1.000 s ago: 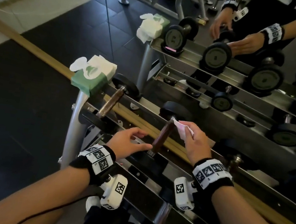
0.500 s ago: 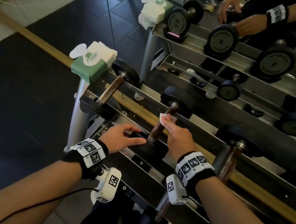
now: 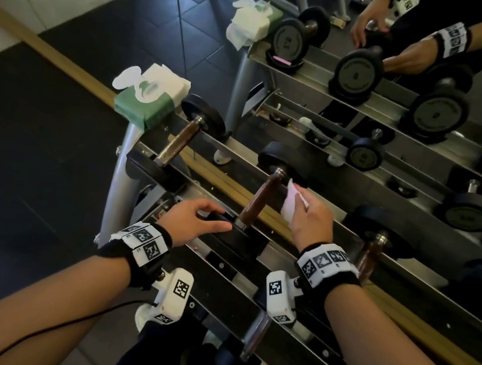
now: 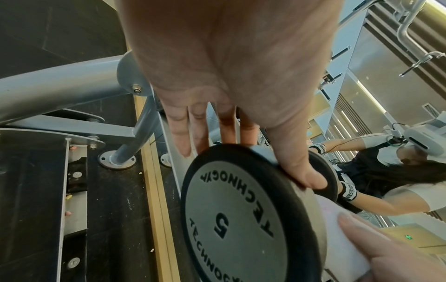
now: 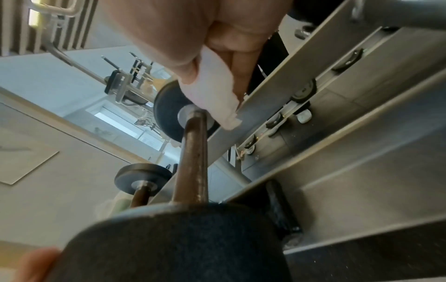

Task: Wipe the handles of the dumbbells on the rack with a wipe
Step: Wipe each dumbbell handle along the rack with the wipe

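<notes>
The middle dumbbell lies on the rack's top rail [image 3: 299, 263], its brown handle [image 3: 260, 199] bare. My left hand [image 3: 209, 216] holds its near plate [image 4: 241, 219], marked 5, with the thumb [image 4: 301, 171] on the rim and the fingers behind it. My right hand [image 3: 310, 219] pinches a folded white wipe [image 3: 290, 202] just right of the handle's far end. In the right wrist view the wipe [image 5: 214, 91] has its tip beside the handle [image 5: 193, 162] near the far collar. Two more dumbbell handles, one to the left [image 3: 180, 142] and one to the right [image 3: 371, 255], lie untouched.
A green pack of wipes [image 3: 148, 103] with its lid open sits on the rack's left end. A mirror behind the rack repeats the dumbbells and my arms. A lower rail [image 3: 250, 277] holds another dumbbell handle [image 3: 254, 334]. Dark floor lies to the left.
My right hand with the wipe slid down the middle handle, then came off it toward the far end on its right side. My left hand has stayed on the near plate.
</notes>
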`<state>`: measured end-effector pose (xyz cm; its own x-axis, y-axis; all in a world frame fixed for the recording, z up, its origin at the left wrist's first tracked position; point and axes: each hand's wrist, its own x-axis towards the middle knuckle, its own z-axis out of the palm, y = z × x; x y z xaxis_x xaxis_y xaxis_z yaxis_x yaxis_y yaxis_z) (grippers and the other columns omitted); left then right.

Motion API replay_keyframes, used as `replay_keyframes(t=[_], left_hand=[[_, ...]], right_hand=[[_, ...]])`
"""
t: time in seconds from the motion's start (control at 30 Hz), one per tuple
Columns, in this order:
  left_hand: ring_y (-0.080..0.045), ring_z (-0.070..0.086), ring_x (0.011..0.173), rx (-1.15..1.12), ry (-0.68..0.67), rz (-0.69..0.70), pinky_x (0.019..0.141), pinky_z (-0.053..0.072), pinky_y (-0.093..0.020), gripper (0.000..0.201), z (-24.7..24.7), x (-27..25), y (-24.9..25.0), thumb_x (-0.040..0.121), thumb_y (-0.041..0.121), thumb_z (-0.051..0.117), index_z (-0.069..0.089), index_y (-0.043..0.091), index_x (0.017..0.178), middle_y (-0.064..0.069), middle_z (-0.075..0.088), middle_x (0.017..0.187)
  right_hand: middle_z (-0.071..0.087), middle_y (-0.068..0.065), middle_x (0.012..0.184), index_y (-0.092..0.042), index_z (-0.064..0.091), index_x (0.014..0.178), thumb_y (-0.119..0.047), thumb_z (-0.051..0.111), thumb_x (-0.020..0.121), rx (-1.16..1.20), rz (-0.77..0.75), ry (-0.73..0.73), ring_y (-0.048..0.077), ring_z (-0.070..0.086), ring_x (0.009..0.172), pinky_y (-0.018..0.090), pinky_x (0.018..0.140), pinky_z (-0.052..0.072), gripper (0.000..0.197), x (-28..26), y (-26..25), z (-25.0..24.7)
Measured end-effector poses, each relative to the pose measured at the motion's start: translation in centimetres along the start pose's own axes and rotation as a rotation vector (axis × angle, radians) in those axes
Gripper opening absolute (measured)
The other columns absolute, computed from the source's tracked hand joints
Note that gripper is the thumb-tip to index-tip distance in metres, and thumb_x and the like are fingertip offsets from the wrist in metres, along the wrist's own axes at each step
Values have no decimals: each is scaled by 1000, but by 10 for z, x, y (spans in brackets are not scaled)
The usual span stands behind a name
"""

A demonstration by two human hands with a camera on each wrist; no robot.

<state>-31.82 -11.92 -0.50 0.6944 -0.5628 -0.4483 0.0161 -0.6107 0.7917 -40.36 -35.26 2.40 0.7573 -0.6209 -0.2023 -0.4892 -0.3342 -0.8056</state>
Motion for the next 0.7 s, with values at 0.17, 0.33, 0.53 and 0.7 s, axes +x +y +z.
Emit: replay_keyframes(t=[0.17,0.33,0.53,0.7], left_hand=[[-6,62,100,7,12,-18,96,51,-38,49,0,3,-2,68,63,73,63,42,111,14,64,110],[-8,64,99,4,14,-8,95,51,-41,51,1,2,-3,67,66,72,63,42,112,13,65,110],[-10,66,97,-35,0,1,96,52,-43,69,1,2,-2,53,80,68,64,43,111,11,67,110],[-11,67,95,-43,-10,-11,95,53,-44,66,1,3,-3,53,80,70,64,45,108,10,67,109]], right_hand=[[64,-5,121,-31,56,138,-23,47,103,63,-4,-104,5,59,109,15,90,41,37,-9,2,23],[65,-38,89,-65,64,97,-43,41,104,364,166,-336,-20,58,89,14,80,39,33,-38,10,35],[71,-15,106,-46,72,105,-29,52,101,401,107,-315,9,64,112,16,85,52,27,-36,23,21],[56,-21,117,-51,57,129,-27,42,104,416,141,-74,1,54,105,21,89,42,38,-10,10,24]])
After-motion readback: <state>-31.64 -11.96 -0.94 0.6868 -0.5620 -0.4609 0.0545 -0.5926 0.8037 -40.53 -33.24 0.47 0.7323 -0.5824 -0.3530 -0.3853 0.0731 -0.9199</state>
